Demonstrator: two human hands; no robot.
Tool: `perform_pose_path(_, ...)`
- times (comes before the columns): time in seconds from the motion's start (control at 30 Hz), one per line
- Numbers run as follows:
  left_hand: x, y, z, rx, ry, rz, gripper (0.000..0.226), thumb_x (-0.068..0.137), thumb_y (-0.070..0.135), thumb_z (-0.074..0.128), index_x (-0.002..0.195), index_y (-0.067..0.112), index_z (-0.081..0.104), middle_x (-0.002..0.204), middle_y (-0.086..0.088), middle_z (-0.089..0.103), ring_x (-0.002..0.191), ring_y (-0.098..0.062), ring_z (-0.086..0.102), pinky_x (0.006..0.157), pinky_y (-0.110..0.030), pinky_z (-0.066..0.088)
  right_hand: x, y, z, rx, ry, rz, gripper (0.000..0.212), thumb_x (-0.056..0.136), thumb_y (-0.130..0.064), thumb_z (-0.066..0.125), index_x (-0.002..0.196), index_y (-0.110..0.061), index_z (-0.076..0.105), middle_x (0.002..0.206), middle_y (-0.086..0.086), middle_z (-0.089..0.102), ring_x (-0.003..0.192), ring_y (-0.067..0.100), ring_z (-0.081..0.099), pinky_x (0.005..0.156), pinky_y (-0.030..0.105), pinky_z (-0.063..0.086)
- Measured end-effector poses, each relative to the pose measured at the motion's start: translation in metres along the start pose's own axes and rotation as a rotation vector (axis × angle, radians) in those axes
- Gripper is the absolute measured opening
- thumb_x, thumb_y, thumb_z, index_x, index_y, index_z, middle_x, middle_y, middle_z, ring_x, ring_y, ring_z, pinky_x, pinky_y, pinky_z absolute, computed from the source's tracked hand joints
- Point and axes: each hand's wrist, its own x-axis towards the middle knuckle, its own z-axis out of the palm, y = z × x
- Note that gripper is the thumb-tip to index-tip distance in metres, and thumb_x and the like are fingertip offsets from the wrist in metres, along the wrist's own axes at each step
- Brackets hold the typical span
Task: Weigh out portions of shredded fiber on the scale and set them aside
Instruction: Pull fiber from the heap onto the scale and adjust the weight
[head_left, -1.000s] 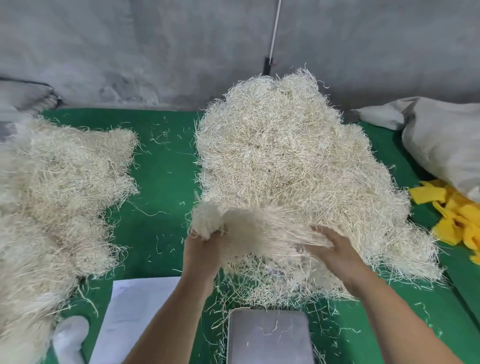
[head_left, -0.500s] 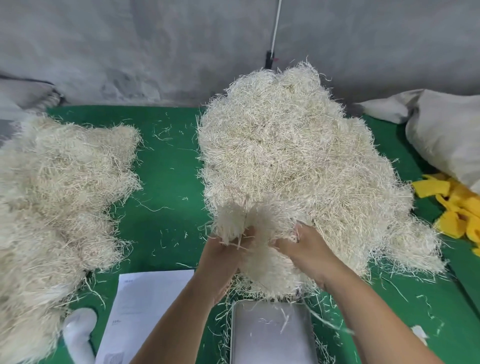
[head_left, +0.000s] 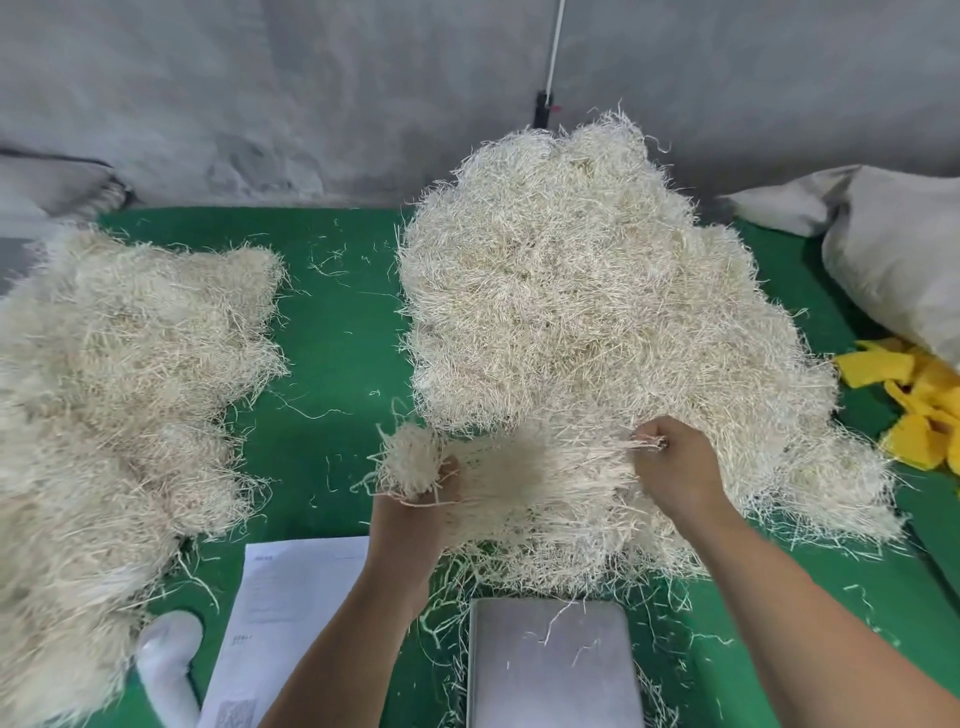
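Fiber: pale shredded straw-like bundle (head_left: 524, 483), stretched between both hands before the large heap (head_left: 597, 322)
Left hand (head_left: 415, 514): grips the bundle's tufted end
Right hand (head_left: 675, 467): pinches strands
Scale: grey metal pan (head_left: 550, 670), below, bare but for stray strands

A single head-worn view looks forward and steeply down from above the scale (head_left: 553, 662), which sits at the bottom edge, closest to the lens; the person's forearms enter from the bottom on either side of the scale; beyond the scale the green table (head_left: 337, 332) runs away to a grey wall (head_left: 311, 93) at the top; wide-angle bending curves the far table edge; left of the scale lies a paper sheet (head_left: 291, 597); no second view shares the scene.
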Motion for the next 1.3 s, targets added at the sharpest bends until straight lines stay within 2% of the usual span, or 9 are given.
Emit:
perform_pose_path(0.5,0.007,-0.009,0.002,0.063,0.071,0.017,0.032,0.092,0.012,0.075,0.085,0.043,0.076,0.077,0.011,0.076,0.07,-0.009,0.066,0.057,-0.018,0.05,0.027,-0.01,0.007,0.684,0.023,0.653,0.026,0.098,0.007,0.056,0.112,-0.011,0.069,0.072,0.001,0.052,0.057,0.011,0.038,0.053,0.029,0.039)
perform_pose_path(0.6,0.009,-0.006,0.006,-0.018,0.094,-0.045,0.024,0.094,0.005,0.068,0.103,0.027,0.072,0.094,0.004,0.076,0.084,-0.018,0.065,0.071,-0.029,0.046,0.015,-0.015,0.004,0.589,-0.006,0.469,0.028,0.099,0.0,0.059,0.121,-0.015,0.067,0.072,0.002,0.057,0.055,0.011,0.042,0.053,0.028,0.043)
perform_pose_path(0.7,0.009,0.004,0.01,-0.119,0.011,-0.109,0.015,0.095,0.008,0.067,0.1,0.021,0.073,0.097,-0.005,0.072,0.081,-0.019,0.063,0.073,-0.029,0.046,-0.007,-0.024,-0.006,0.303,-0.399,0.204,0.068,0.089,-0.026,0.079,0.147,-0.035,0.045,0.131,0.009,0.056,0.102,0.025,0.062,0.089,0.048,0.058)
perform_pose_path(0.83,-0.004,0.022,0.028,-0.293,-0.25,-0.098,0.017,0.088,0.009,0.072,0.091,0.025,0.079,0.091,-0.005,0.072,0.084,-0.015,0.07,0.074,-0.031,0.06,-0.038,-0.037,-0.005,-0.231,-0.549,-0.212,0.098,0.075,-0.066,0.078,0.151,-0.063,0.016,0.164,-0.019,0.015,0.148,0.025,0.017,0.119,0.064,0.013)
perform_pose_path(0.9,-0.013,0.027,0.04,-0.408,-0.322,-0.091,0.029,0.082,0.015,0.075,0.111,0.012,0.074,0.106,-0.012,0.074,0.101,-0.026,0.072,0.084,-0.035,0.061,-0.049,-0.046,0.01,-0.325,-0.564,-0.288,0.079,0.082,-0.054,0.075,0.148,-0.051,0.031,0.154,-0.018,0.031,0.142,0.017,0.029,0.12,0.054,0.019)
perform_pose_path(1.0,-0.023,0.03,0.051,-0.418,-0.327,-0.101,0.05,0.073,0.024,0.086,0.117,0.009,0.071,0.117,-0.015,0.075,0.109,-0.027,0.073,0.088,-0.035,0.06,-0.053,-0.049,0.033,-0.362,-0.436,-0.255,0.034,0.088,-0.005,0.068,0.108,-0.032,0.064,0.094,-0.007,0.069,0.094,0.022,0.067,0.096,0.039,0.049)
perform_pose_path(1.1,-0.025,0.029,0.047,-0.253,-0.316,-0.034,0.058,0.058,0.054,0.096,0.1,0.018,0.078,0.102,-0.013,0.071,0.097,-0.028,0.066,0.092,-0.043,0.049,-0.044,-0.044,0.038,-0.281,-0.299,-0.18,0.068,0.084,0.015,0.056,0.141,-0.021,0.058,0.122,0.01,0.069,0.063,0.011,0.064,0.064,0.031,0.06)
perform_pose_path(1.17,-0.025,0.027,0.041,-0.116,-0.245,0.002,0.069,0.051,0.068,0.092,0.099,0.02,0.078,0.089,-0.005,0.073,0.088,-0.019,0.067,0.087,-0.04,0.054,-0.032,-0.036,0.033,-0.177,-0.24,-0.071,0.075,0.084,0.016,0.057,0.151,-0.017,0.048,0.147,0.015,0.055,0.047,0.003,0.056,0.042,0.02,0.046)
perform_pose_path(1.3,-0.025,0.016,0.033,0.083,-0.206,0.117,0.039,0.083,0.052,0.075,0.102,0.019,0.068,0.078,0.012,0.073,0.072,-0.002,0.069,0.069,-0.022,0.056,-0.009,-0.026,0.02,-0.099,-0.167,0.017,0.069,0.086,0.013,0.052,0.15,-0.011,0.048,0.128,0.018,0.063,0.051,0.006,0.051,0.045,0.021,0.039)
